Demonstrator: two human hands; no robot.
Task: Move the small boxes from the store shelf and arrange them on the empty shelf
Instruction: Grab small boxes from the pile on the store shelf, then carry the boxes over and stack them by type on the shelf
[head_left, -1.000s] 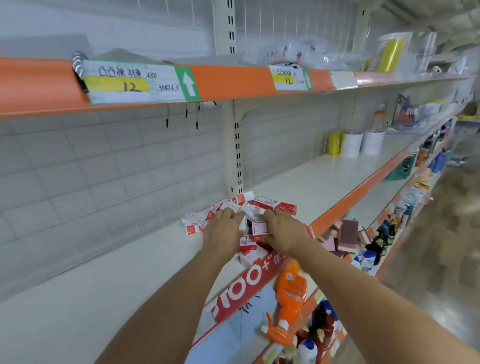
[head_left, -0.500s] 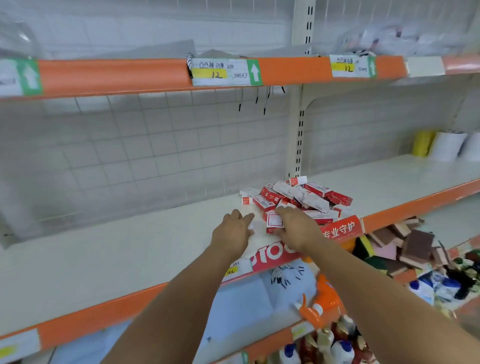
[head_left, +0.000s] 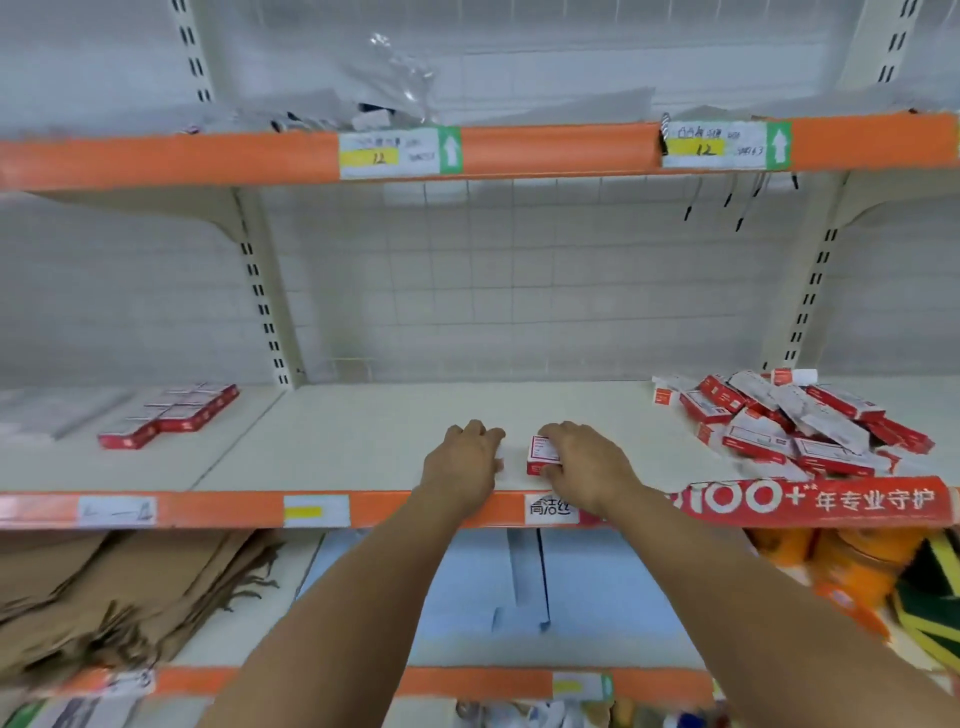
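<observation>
Boxes, red and white, are split three ways: one small box (head_left: 542, 454) rides in the right hand (head_left: 587, 470), gripped by curled fingers just above the middle shelf (head_left: 363, 447); a loose heap (head_left: 789, 423) lies to the right; a neat row (head_left: 171, 413) sits far left. The left hand (head_left: 462, 465) rests nearly flat, and whether it holds a box I cannot tell. Set down here, the box would probably land well apart from the row. Half a second ago both hands were at the heap; now they are left of it.
</observation>
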